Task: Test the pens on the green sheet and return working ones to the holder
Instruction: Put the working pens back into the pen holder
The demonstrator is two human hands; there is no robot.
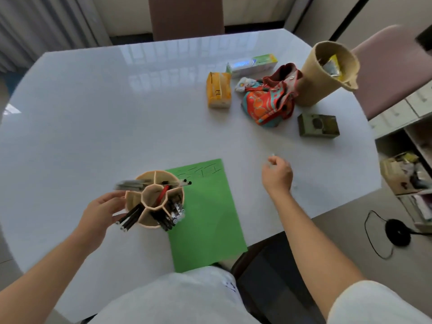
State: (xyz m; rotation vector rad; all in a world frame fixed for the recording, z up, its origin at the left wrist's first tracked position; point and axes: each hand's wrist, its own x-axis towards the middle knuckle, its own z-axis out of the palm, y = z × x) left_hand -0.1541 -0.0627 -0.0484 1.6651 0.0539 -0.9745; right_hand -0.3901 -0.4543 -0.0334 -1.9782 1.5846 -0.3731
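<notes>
A beige pen holder (154,199) with several compartments stands on the left edge of the green sheet (205,218). It holds several black pens, grey pens and one red pen (162,195). My left hand (102,212) touches the holder's left side with spread fingers. Black scribbles (198,172) mark the sheet's far end. My right hand (277,175) hovers over the white table, right of the sheet, and pinches a thin white pen (272,157) that is blurred.
At the back right of the white table (117,113) lie a yellow box (218,90), a toothpaste box (252,64), a colourful pouch (268,101), a woven basket (327,71) and a dark green box (319,125). Chairs stand around.
</notes>
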